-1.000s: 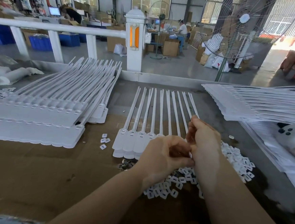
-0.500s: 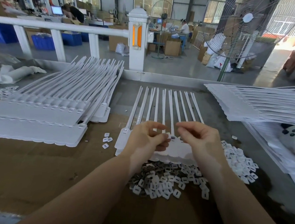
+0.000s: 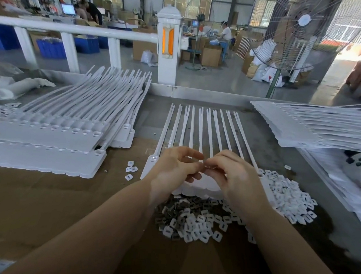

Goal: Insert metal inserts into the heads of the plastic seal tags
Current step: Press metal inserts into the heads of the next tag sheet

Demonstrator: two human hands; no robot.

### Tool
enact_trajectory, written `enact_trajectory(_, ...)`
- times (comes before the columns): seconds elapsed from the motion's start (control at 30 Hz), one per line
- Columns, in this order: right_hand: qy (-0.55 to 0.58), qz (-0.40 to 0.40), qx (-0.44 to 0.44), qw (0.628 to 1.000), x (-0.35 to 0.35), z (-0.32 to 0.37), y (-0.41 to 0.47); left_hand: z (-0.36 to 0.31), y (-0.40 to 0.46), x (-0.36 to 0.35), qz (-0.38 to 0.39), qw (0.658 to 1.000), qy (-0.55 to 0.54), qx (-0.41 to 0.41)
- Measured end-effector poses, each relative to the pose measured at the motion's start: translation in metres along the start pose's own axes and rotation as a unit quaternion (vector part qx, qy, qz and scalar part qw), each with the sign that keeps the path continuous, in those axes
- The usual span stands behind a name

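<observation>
Drawn closer together than half a second ago: left hand (image 3: 173, 168) and right hand (image 3: 234, 175), fingertips now meeting over the seal tags (image 3: 197, 129) mid-desk (image 3: 40, 201). Stacked tags (image 3: 52, 133) at left, more at right (image 3: 318, 128); loose inserts (image 3: 194, 224) heaped just below (partly hidden by wrists). Fingers curled, pinching something too small to identify
</observation>
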State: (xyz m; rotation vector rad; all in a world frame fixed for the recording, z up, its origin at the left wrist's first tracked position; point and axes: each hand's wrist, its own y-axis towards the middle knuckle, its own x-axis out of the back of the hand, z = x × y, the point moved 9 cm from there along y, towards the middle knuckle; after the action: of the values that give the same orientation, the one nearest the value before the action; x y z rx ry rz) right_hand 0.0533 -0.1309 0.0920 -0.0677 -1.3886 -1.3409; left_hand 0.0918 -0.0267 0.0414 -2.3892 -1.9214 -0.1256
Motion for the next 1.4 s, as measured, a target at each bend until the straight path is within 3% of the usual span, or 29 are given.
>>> enact_trajectory(0.2,0.111,-0.016,-0.113,0.987,-0.001,-0.025,-0.002,0.000,-0.001,-0.002,0.022,1.000,0.011,-0.016)
enact_trajectory(0.3,0.129,-0.043,-0.170,0.976,0.002,-0.041,-0.005,-0.002,0.003,0.012,-0.040,0.994,0.095,-0.045)
enact_trajectory(0.43,0.130,-0.045,-0.229,0.964,0.001,-0.060,-0.009,-0.005,0.002,0.049,-0.197,0.914,0.348,-0.069)
enact_trajectory(0.53,0.117,-0.031,-0.247,0.962,-0.002,-0.067,-0.010,0.008,0.001,0.059,-0.229,0.871,0.433,-0.040)
enact_trajectory(0.9,0.002,0.025,-0.166,0.986,-0.012,-0.052,0.001,0.022,0.000,0.061,-0.228,0.876,0.424,-0.038)
enact_trajectory(1.4,-0.102,0.045,-0.118,0.987,-0.020,-0.047,0.003,0.024,0.000,0.062,-0.231,0.875,0.423,-0.046)
